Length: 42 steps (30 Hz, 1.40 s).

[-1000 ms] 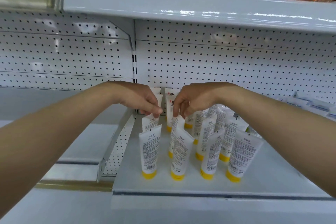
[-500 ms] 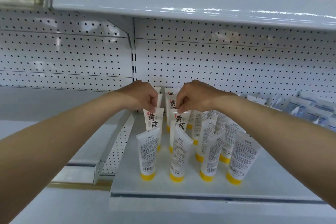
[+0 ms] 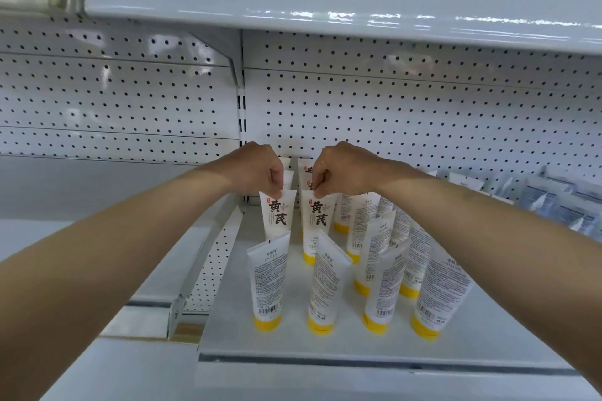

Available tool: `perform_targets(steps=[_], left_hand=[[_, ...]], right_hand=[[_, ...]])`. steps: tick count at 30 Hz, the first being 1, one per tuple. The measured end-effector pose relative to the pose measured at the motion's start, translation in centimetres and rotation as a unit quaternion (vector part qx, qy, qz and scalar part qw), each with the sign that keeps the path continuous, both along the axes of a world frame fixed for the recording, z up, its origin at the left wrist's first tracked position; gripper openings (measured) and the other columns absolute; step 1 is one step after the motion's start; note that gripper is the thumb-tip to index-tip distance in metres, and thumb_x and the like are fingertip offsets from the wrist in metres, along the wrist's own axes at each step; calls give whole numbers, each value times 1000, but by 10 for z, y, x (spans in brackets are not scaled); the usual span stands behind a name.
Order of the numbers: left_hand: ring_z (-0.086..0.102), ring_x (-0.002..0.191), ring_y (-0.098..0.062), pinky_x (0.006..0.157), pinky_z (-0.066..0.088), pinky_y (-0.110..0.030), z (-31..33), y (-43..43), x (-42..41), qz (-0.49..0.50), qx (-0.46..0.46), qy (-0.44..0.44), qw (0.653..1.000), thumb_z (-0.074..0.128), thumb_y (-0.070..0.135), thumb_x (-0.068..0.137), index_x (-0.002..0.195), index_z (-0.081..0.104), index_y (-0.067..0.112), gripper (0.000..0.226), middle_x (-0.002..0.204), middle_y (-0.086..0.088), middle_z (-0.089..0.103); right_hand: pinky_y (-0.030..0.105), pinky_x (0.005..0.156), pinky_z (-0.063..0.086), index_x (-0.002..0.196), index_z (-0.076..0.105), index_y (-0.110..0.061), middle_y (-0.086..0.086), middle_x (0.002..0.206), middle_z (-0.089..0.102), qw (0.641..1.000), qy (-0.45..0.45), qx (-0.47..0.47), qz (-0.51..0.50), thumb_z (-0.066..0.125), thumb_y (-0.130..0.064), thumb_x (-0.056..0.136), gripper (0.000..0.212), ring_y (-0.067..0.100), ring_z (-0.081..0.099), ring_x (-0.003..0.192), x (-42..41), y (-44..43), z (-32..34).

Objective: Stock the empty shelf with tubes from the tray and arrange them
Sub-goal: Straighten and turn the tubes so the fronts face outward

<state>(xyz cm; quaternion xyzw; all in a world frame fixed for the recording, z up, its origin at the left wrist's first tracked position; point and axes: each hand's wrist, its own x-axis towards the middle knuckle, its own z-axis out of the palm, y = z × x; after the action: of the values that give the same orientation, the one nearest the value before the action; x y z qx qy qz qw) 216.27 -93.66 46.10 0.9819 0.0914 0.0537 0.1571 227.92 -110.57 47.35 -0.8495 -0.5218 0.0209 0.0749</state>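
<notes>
- Both pinched tubes have swung round since a second ago: they showed small-print backs then, and now their big-lettered fronts face the camera; both hands have lifted slightly
- left hand (image 3: pixel 260 169): fingers curled, thumb and fingertips pinching the flat crimped top of the left tube (image 3: pixel 278 215), in the second row near the shelf's left edge
- right hand (image 3: pixel 342 169): curled likewise, pinching the crimp of the right tube (image 3: pixel 317 218), just beside the left one
- both tubes stand on their yellow caps, long axis near upright, crimp up, tops tilted slightly back
- front row (image 3: pixel 327 283): four tubes, caps down, barcoded backs to the camera, leaning a little
- further tubes crowd behind, towards the right; pale packets (image 3: pixel 553 202) lie beyond them
- progress, as I judge it: the shelf (image 3: pixel 325 343) is well stocked on its left part, bare on its right; arranging is under way, with most tubes yet to be faced forward; the tray is out of view, so what remains to stock I cannot tell
</notes>
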Motion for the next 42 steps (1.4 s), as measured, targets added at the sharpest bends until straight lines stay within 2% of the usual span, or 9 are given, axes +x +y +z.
perform_targets(steps=[8, 14, 17, 23, 26, 33, 36, 39, 42], left_hand=[[59, 74, -1, 59, 39, -17, -1, -2, 1, -1, -1, 15, 1000, 79, 26, 77, 81, 69, 29, 11, 79, 12, 65], [59, 91, -10, 76, 45, -26, 10, -14, -16, 24, 10, 7, 1000, 75, 38, 80, 95, 66, 31, 19, 87, 16, 60], [60, 91, -5, 75, 46, -26, 25, -27, -38, 24, -20, 14, 999, 73, 47, 80, 93, 64, 37, 18, 91, 17, 65], [63, 100, -11, 91, 44, -32, 35, -59, -87, -70, -62, 89, 992, 68, 42, 85, 97, 68, 42, 12, 93, 9, 71], [61, 100, -10, 92, 44, -31, 32, -68, -101, -58, -58, 102, 991, 67, 45, 85, 98, 69, 43, 13, 98, 7, 69], [56, 92, 6, 82, 42, -21, 19, -61, -111, -57, -59, 113, 990, 63, 51, 86, 97, 71, 42, 16, 92, 27, 63], [58, 104, -3, 95, 45, -28, 17, -55, -109, -60, -53, 97, 992, 59, 34, 93, 101, 72, 41, 17, 108, 18, 66], [62, 92, -12, 89, 50, -33, 15, -52, -108, -91, -25, 78, 992, 61, 15, 89, 99, 73, 38, 28, 96, 5, 69], [61, 83, -3, 83, 53, -28, 9, -51, -103, -105, -9, 37, 994, 69, 11, 83, 92, 73, 35, 26, 87, 11, 67]], right_hand=[[27, 75, 53, 88, 75, -26, -21, 76, 64, 1000, 15, -8, -9, 79, -28, 80, 9, 7, 65, 82, 5, 0, -2], [25, 68, 43, 107, 71, -23, -21, 83, 52, 1000, -19, 7, 11, 68, -40, 88, 25, 9, 55, 86, -12, -15, 18], [20, 65, 43, 107, 69, -29, -17, 85, 63, 999, 2, -21, 32, 65, -45, 89, 24, 5, 57, 86, -28, -32, 38], [32, 98, 47, 110, 66, -45, -20, 96, 73, 977, 91, -162, 110, 64, -42, 91, 19, -3, 62, 100, -63, -65, 56], [34, 104, 45, 111, 67, -48, -19, 97, 73, 970, 87, -195, 117, 67, -36, 90, 25, -3, 62, 101, -77, -73, 52], [23, 86, 50, 114, 71, -33, -19, 90, 71, 979, 60, -183, 70, 59, -7, 89, 37, -6, 63, 90, -93, -75, 37], [25, 86, 51, 103, 74, -30, -17, 84, 72, 992, 25, -110, 54, 65, -9, 86, 28, -10, 63, 79, -94, -76, 25], [26, 95, 49, 95, 77, -27, -23, 69, 67, 997, 4, -58, 49, 76, -17, 82, 16, -14, 59, 69, -94, -74, 14], [10, 74, 44, 92, 78, -25, -24, 67, 64, 998, -27, -26, 56, 81, -23, 78, 14, -14, 56, 66, -93, -71, 9]])
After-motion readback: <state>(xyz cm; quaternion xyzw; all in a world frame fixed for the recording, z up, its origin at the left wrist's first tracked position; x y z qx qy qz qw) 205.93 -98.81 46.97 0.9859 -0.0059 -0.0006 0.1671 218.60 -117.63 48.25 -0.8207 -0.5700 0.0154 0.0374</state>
